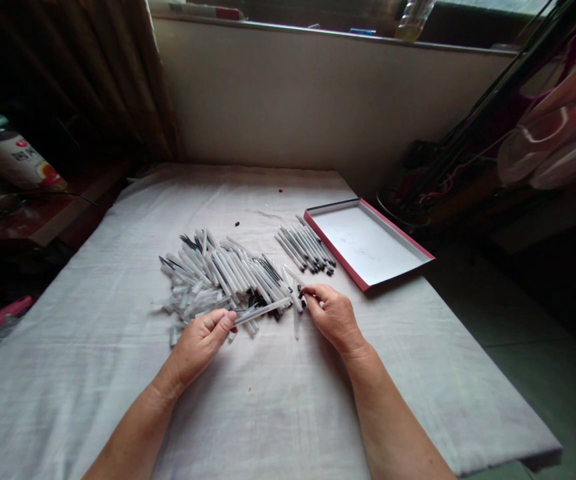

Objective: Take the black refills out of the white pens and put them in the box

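Left hand is closed, thumb over fingers, at seven o'clock from the middle of the heap, gripping a clear tube by its near end, the other end pointing toward two o'clock. Right hand sits at four o'clock from the same middle, its thumb and forefinger drawn together in a pinch on a small black piece; that spot is tiny and dim, so the grip is my best reading.

Just beyond the left hand, the heap of tubes spreads over the pale cloth, with short translucent pieces toward its eight o'clock edge and dark caps near five o'clock. At two o'clock from the heap, a bundle of tubes lies side by side, black ends toward the person. Touching or just beside that bundle, at its three o'clock, rests a shallow box with red outer sides and a white inside.

Farther out, a black bit lies at twelve o'clock from the heap and a red bit at one. At ten o'clock stands a lidded jar; at twelve, a wall rises to a windowsill.
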A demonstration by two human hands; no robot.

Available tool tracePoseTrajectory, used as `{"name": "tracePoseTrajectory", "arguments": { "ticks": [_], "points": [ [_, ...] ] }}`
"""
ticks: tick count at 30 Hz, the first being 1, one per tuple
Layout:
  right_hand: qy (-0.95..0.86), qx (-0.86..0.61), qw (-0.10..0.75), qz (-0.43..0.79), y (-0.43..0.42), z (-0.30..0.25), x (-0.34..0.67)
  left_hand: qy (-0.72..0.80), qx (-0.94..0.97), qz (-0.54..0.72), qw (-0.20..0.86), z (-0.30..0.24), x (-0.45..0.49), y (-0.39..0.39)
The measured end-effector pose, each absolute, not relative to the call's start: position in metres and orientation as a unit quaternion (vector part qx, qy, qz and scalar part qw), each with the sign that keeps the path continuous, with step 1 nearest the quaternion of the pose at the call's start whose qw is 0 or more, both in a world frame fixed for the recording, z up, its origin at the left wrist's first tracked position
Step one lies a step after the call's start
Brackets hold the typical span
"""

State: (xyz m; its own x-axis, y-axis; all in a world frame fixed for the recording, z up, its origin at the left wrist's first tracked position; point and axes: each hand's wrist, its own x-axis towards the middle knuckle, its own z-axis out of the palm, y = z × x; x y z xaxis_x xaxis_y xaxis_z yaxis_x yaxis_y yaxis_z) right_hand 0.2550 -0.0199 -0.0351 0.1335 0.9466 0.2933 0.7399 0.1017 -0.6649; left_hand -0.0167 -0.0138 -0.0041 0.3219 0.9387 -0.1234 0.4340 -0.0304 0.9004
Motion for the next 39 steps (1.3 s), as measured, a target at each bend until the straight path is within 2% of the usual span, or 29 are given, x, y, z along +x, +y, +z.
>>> {"name": "tracePoseTrajectory", "arguments": {
  "ticks": [5,12,21,28,35,39],
  "points": [
    [-0.630,-0.644,0.405,0.155,-0.020,-0.030,0.255,0.517,0.668,0.268,0.462,-0.006,-0.017,-0.013],
    [-0.561,-0.554,0.478,0.387,-0.025,-0.018,0.244,0.521,0.672,0.265,0.455,-0.007,-0.019,-0.013],
    [-0.503,-0.519,0.503,0.473,-0.026,-0.014,0.232,0.518,0.680,0.259,0.449,-0.005,-0.018,-0.013],
    [-0.458,-0.535,0.536,0.466,-0.026,-0.009,0.231,0.517,0.682,0.267,0.443,-0.004,-0.020,-0.013],
    [-0.249,-0.585,0.712,0.298,-0.011,-0.009,0.264,0.596,0.630,0.331,0.371,0.005,-0.041,-0.004],
    [-0.329,-0.578,0.683,0.301,-0.012,-0.016,0.251,0.603,0.612,0.352,0.370,0.008,-0.040,-0.004]
  ]
}}
